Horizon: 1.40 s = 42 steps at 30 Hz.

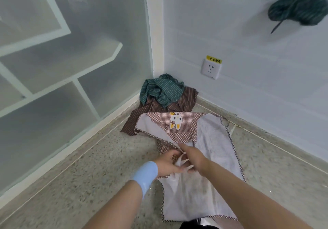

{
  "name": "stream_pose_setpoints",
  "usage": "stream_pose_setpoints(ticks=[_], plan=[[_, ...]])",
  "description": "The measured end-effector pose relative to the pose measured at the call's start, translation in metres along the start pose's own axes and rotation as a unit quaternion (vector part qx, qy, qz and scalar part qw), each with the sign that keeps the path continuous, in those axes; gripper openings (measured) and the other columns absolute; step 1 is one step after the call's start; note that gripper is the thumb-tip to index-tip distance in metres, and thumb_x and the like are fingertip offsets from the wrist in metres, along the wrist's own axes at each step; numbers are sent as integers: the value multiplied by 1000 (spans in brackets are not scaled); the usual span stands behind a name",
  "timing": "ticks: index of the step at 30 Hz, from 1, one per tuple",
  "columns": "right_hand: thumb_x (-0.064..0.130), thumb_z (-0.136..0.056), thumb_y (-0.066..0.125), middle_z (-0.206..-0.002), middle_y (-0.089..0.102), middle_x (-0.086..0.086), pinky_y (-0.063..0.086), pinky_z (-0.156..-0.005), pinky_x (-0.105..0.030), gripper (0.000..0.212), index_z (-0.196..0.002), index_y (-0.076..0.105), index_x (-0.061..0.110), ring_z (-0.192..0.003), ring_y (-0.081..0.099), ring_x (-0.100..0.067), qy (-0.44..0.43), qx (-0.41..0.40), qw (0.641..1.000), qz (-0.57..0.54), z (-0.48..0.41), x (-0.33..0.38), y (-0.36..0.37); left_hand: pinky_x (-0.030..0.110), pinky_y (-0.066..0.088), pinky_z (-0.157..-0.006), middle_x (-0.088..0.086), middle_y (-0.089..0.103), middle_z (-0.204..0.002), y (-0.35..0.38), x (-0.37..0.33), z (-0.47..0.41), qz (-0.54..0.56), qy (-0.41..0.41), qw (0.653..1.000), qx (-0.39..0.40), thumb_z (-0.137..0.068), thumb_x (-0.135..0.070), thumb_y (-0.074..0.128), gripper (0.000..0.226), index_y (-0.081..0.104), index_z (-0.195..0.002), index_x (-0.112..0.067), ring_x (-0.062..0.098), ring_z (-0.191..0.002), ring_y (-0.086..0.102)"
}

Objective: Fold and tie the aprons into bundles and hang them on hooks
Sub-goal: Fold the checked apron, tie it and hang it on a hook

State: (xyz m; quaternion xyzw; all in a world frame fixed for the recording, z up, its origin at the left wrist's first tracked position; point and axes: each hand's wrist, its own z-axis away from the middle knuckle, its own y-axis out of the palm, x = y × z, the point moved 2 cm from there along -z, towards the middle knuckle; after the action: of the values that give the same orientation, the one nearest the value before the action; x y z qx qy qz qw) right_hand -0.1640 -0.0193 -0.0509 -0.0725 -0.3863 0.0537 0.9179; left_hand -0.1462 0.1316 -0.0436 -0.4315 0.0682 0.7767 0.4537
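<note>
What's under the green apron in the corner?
A brown striped apron lies under the green apron; its near edge runs under the checked apron. Whether anything else is beneath is hidden.

Fig. Item counts, floor corner: four aprons, two hands.
Loose aprons, three: checked apron [213, 149] at centre; brown apron [184, 102] and green apron [159, 90] just above it. Tied bundle [298, 10], one, upper right. Hands, two: left hand [167, 164], right hand [192, 156]. Socket [211, 68], one. Wristband [147, 175], one.
</note>
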Motion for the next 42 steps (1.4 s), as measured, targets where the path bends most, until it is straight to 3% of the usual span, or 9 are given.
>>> stream_pose_setpoints(ticks=[7,13,18,22,26,30,36,39,42], plan=[[20,-89,54,-76,67,-8,48,-49,-25,21,-79,65,4,-70,66,-22,31,-70,970,230,-15,-71,-40,38,54,-93,-2,60,-128,61,7,-37,-111,-115,972,170,-84,-39,71,61,47,-139,-31,14,-112,62],[22,-90,50,-127,48,-6,48,-88,-31,48,-136,41,17,-112,51,-23,-53,-171,868,463,-32,-74,-39,25,45,-81,3,65,-120,16,19,-54,-204,-90,973,-52,-91,-26,53,23,67,-109,-22,23,-107,62],[14,-91,47,-159,30,-4,29,-116,-42,65,-152,32,24,-143,31,-25,-272,-69,783,555,-53,-38,-26,37,49,-99,4,49,-141,-27,32,-76,-113,-125,969,-181,-93,-23,54,46,45,-138,-22,25,-118,56],[31,-96,50,-166,11,-3,14,-123,-47,73,-158,12,29,-151,16,-26,-239,33,774,586,-82,-30,-15,40,48,-96,6,22,-155,-54,40,-93,-47,-170,950,-258,-95,-17,53,67,20,-154,-19,33,-125,50],[47,-97,45,-159,30,-9,12,-122,-51,68,-156,20,23,-145,26,-35,-202,25,742,639,-106,-21,-16,42,44,-100,11,17,-160,-77,52,-114,-36,-225,936,-267,-97,-22,53,74,10,-157,-16,35,-135,41],[61,-94,35,-149,40,-8,27,-116,-48,72,-153,23,21,-134,40,-31,-210,-31,754,621,-119,-14,-12,39,50,-86,13,48,-138,-85,61,-130,-64,-275,923,-261,-92,-31,60,60,36,-143,-10,33,-115,57],[63,-90,40,-155,30,-8,24,-115,-49,78,-154,18,23,-139,32,-29,-253,-25,771,584,-132,-1,4,38,53,-77,12,67,-87,-98,47,-141,-159,-246,923,-248,-92,-30,44,31,64,-80,-10,26,-78,61],[76,-83,41,-161,19,-5,17,-119,-51,97,-157,0,27,-146,24,-25,-253,-12,799,546,-133,8,7,33,41,-68,8,53,-78,-105,28,-141,9,-140,962,-235,-92,-29,43,25,50,-74,-14,21,-71,51],[70,-79,54,-159,25,6,26,-118,-44,104,-157,-5,33,-142,30,-15,-298,-26,886,354,-126,29,11,37,54,-73,12,68,-97,-108,0,-137,130,-88,976,-152,-98,-27,49,17,63,-90,-22,25,-81,64]])
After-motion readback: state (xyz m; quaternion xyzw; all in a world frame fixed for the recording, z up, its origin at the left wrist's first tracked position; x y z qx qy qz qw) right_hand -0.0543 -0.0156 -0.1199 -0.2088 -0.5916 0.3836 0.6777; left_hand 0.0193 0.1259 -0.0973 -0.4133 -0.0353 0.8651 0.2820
